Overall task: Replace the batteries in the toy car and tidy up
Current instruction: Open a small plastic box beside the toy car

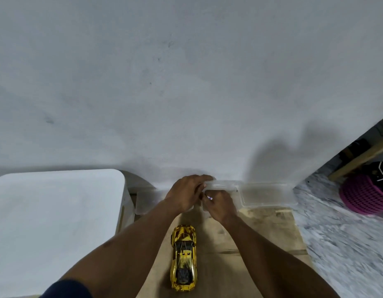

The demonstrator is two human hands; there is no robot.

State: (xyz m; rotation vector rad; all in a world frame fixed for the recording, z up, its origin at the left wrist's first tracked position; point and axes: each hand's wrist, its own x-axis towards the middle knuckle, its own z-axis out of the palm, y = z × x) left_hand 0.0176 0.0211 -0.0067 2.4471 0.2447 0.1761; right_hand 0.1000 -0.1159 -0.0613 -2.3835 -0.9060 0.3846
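Observation:
A shiny yellow toy car point(183, 257) stands on its wheels on the wooden table point(261, 237), lengthways between my forearms. At the table's far edge, against the wall, sits a clear plastic box point(223, 185). My left hand point(186, 194) lies over the box's left part, its fingers curled over the far rim. My right hand point(220, 206) is closed just in front of the box, pinching a small purple-and-white object point(209, 197); I cannot tell what that object is. What lies inside the box is hidden by my hands.
A clear plastic lid or tray point(269, 195) lies right of the box, and another clear piece point(144, 202) lies to its left. A large white rounded unit point(57, 216) stands left of the table. On the marbled floor at right stand a pink basket point(364, 195) and a wooden bar point(358, 161).

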